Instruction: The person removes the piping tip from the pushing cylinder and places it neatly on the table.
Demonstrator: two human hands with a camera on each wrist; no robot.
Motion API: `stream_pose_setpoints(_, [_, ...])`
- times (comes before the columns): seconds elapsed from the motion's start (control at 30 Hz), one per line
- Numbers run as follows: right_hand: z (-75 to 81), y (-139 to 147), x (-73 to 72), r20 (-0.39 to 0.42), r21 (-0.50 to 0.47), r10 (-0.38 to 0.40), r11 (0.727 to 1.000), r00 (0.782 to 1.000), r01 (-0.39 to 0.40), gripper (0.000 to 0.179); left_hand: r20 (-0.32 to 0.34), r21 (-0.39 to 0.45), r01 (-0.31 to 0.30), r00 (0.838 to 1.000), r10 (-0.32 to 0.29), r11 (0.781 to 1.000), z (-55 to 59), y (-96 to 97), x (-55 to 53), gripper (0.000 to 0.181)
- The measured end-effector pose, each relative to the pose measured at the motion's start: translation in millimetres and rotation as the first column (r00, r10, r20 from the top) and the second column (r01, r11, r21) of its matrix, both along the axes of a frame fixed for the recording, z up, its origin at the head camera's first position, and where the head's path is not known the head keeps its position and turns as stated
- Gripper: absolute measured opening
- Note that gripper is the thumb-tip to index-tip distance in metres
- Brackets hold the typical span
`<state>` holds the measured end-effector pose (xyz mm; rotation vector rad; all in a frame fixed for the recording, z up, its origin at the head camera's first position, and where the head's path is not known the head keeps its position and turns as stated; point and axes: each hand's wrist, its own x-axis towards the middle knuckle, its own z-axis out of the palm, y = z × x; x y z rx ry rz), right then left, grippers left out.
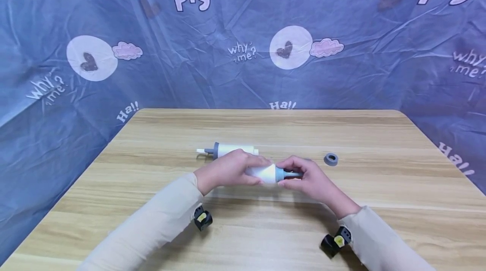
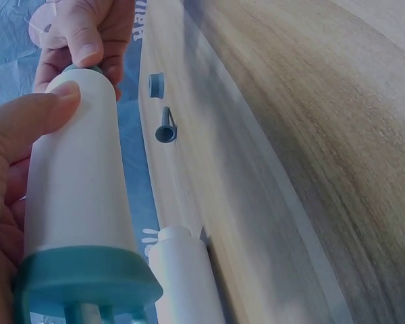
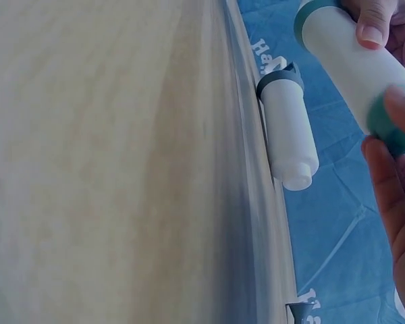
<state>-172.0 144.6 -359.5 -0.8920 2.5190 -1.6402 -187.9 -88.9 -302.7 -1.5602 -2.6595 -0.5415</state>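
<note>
White with teal ends, the cylinder (image 1: 268, 173) on my remote feed is held crosswise above the wooden tabletop (image 1: 247, 228), before the grey-collared cylinder (image 1: 231, 149), the left hand (image 1: 234, 170) gripping it, probably for steadiness, while the right hand (image 1: 306, 179) pinches its teal end piece (image 1: 279, 174).
</note>
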Motion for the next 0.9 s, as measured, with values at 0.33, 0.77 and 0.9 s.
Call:
stream_pose_setpoints(0.33, [2.8,-5.9,-0.3,0.065,0.007,0.023,1.000,0.998,-0.023,0.048,-0.016,0.024,-0.015,1.000,0.015,1.000,-3.1,-4.3,0.2,0.045])
stream_pose_setpoints(0.77, [-1.4,-1.9,-0.7,0.243,-0.069,0.119,0.992,0.963,-0.105,0.030,-0.074,-0.003,-0.019,0.997,0.019,1.000,-7.0,-2.3,0.5,0.047])
stream_pose_setpoints(0.9, [-1.6,-1.4,0.2,0.237,-0.073,0.104,0.993,0.966,-0.089,0.029,-0.070,-0.020,-0.018,0.997,0.017,1.000,-7.5,-1.6,1.2,0.047])
